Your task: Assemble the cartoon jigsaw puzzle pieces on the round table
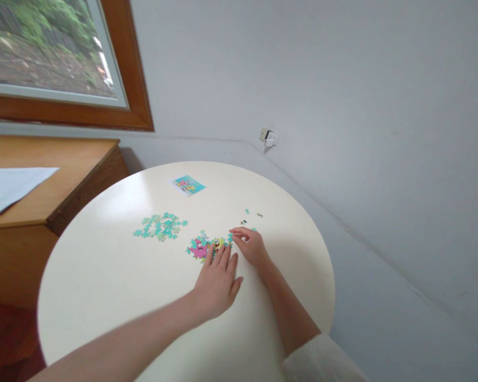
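A partly joined jigsaw [202, 247] with pink and yellow cartoon figures lies near the middle of a round cream table [103, 276]. My left hand [218, 281] rests flat on the table, its fingertips touching the near edge of the joined part. My right hand [250, 245] sits just right of it, fingers curled and pinched at the puzzle's right edge; whether a piece is between them I cannot tell. A heap of loose teal pieces [161, 226] lies to the left. A few stray pieces [247, 216] lie beyond my right hand.
A small picture card [188, 185] lies at the table's far side. A wooden desk [63, 175] with white paper [8, 185] stands to the left under a wood-framed window [135, 101]. A wall socket [267, 136] sits on the grey wall.
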The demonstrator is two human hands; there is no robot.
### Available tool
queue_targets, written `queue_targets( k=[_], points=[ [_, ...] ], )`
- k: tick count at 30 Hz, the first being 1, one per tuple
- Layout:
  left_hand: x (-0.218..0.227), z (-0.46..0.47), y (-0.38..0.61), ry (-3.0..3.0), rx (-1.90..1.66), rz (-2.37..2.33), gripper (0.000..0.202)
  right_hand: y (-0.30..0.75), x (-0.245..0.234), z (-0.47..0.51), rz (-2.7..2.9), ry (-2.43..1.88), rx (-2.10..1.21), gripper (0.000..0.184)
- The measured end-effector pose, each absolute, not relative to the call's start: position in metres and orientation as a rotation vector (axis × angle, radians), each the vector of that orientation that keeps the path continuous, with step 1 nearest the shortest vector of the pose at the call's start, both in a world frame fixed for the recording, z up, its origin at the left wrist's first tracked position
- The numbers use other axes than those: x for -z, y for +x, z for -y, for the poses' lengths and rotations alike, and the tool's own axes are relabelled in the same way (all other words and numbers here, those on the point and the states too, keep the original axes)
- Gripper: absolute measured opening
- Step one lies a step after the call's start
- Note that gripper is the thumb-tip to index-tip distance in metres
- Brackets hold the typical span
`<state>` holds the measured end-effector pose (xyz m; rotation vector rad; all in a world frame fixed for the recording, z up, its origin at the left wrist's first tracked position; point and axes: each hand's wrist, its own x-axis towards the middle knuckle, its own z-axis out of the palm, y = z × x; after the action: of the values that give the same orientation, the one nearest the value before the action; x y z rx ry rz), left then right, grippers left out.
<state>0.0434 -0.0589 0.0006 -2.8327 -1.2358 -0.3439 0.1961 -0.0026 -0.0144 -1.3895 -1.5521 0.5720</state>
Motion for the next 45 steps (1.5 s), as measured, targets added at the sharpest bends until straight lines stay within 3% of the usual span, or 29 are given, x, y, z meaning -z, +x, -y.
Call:
queue_targets(
  k=[45],
  points=[
    [-0.0022,0.0585,0.0440,-2.838,0.322,1.224,0.052,0.1914,0.0160,0.0002,1.727,-1.380,-0.473,0.021]
  ],
)
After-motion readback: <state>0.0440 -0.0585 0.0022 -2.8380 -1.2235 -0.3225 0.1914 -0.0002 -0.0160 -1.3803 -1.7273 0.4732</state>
